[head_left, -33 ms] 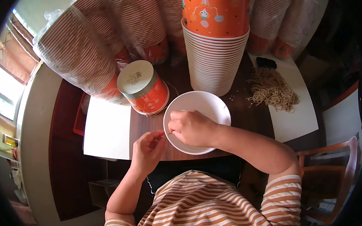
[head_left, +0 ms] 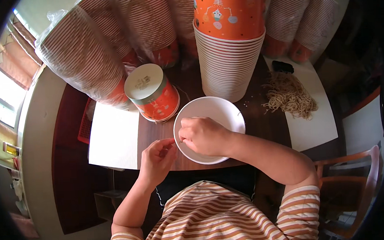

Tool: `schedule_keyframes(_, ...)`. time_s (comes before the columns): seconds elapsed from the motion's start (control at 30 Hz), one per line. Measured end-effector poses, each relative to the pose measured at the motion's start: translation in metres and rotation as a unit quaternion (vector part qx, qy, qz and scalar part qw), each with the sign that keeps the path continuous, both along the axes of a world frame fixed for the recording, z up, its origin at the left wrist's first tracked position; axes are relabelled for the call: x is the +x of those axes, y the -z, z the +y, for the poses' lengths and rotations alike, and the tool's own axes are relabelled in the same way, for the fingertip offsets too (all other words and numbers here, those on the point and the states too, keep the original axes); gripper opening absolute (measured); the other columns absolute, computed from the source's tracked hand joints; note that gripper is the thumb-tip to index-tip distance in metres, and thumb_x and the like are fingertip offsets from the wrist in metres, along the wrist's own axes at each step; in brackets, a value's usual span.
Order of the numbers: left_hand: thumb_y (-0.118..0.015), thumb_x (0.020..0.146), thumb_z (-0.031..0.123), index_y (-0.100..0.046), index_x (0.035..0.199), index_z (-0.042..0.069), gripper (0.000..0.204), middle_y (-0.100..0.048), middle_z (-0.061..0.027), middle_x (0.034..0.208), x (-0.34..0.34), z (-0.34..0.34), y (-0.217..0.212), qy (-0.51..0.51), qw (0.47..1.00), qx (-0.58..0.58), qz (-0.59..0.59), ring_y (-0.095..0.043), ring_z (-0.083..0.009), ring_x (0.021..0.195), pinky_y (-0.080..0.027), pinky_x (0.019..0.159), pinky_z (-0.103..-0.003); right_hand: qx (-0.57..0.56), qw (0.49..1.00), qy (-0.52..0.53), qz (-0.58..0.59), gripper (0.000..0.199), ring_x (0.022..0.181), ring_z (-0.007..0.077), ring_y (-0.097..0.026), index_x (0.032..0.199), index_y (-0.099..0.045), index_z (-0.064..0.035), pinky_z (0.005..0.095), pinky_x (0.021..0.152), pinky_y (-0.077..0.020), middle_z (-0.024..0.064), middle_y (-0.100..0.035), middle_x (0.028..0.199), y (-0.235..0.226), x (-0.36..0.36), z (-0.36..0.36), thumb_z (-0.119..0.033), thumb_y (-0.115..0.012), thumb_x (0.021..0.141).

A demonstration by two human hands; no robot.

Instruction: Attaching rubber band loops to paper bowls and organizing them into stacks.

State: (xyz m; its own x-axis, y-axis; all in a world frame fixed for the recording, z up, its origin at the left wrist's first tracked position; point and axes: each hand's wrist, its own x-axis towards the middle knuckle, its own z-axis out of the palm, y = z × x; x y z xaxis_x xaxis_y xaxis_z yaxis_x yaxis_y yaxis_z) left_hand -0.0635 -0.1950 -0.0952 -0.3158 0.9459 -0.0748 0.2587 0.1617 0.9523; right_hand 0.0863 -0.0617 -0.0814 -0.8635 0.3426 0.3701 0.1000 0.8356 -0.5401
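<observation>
We half-curl our left hand [head_left: 158, 158] at the paper bucket's [head_left: 226, 107] nine o'clock, right hand [head_left: 203, 134] bunched inside; holds unclear.

Right hand [head_left: 205, 136] curled inside open white tub [head_left: 234, 121], left hand [head_left: 157, 160] at its left rim; anything pinched is too small to tell. Upturned orange tub [head_left: 158, 104] and tall tub stack [head_left: 229, 63] behind, tan string bundle [head_left: 294, 96] right, on brown worktop [head_left: 269, 135].

White bucket [head_left: 223, 112] partly hidden by right hand [head_left: 205, 136]; tall stack [head_left: 231, 65] cropped above
</observation>
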Motion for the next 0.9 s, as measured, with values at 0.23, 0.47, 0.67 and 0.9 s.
schedule_keyframes(0.23, -0.061, 0.084, 0.001, -0.062, 0.102, -0.005, 0.019, -0.062, -0.0055, 0.085, 0.005, 0.002, 0.000, -0.002, 1.000, 0.000, -0.009, -0.058, -0.0067, 0.071, -0.048, 0.063, -0.020, -0.044, 0.999, -0.017, 0.014, 0.001, 0.072, 0.0272, -0.059, 0.075, -0.062, -0.0063, 0.0379, 0.066, -0.0486, 0.0083, -0.056, 0.079, -0.005, 0.011, 0.005, -0.007, -0.062, 0.075)
schedule_keyframes(0.47, -0.059, 0.088, 0.003, -0.059, 0.105, -0.004, 0.019, -0.064, -0.0045, 0.083, 0.002, 0.001, 0.003, 0.023, 0.999, 0.008, 0.030, -0.060, -0.0079, 0.069, -0.049, 0.062, -0.021, -0.028, 0.999, -0.018, 0.014, 0.001, 0.074, 0.0276, -0.059, 0.074, -0.061, -0.0068, 0.0383, 0.066, -0.0483, 0.0080, -0.055, 0.078, -0.005, 0.008, 0.005, -0.007, -0.061, 0.076)
schedule_keyframes(0.67, -0.062, 0.084, 0.002, -0.062, 0.101, -0.006, 0.018, -0.062, -0.0067, 0.084, 0.006, 0.003, -0.006, 0.005, 1.000, -0.007, 0.017, -0.059, -0.0078, 0.071, -0.049, 0.063, -0.020, -0.019, 0.999, -0.022, 0.023, 0.001, 0.076, 0.0280, -0.059, 0.075, -0.061, -0.0068, 0.0390, 0.068, -0.0484, 0.0082, -0.055, 0.079, -0.004, 0.007, 0.006, -0.007, -0.062, 0.075)
schedule_keyframes(0.9, -0.062, 0.083, 0.001, -0.062, 0.101, -0.005, 0.019, -0.062, -0.0075, 0.085, 0.006, 0.003, -0.005, 0.008, 1.000, 0.001, 0.027, -0.059, -0.0082, 0.072, -0.049, 0.062, -0.021, -0.046, 0.998, -0.027, 0.032, 0.002, 0.076, 0.0284, -0.059, 0.076, -0.062, -0.0059, 0.0389, 0.069, -0.0484, 0.0086, -0.057, 0.080, -0.004, 0.006, 0.006, -0.008, -0.063, 0.075)
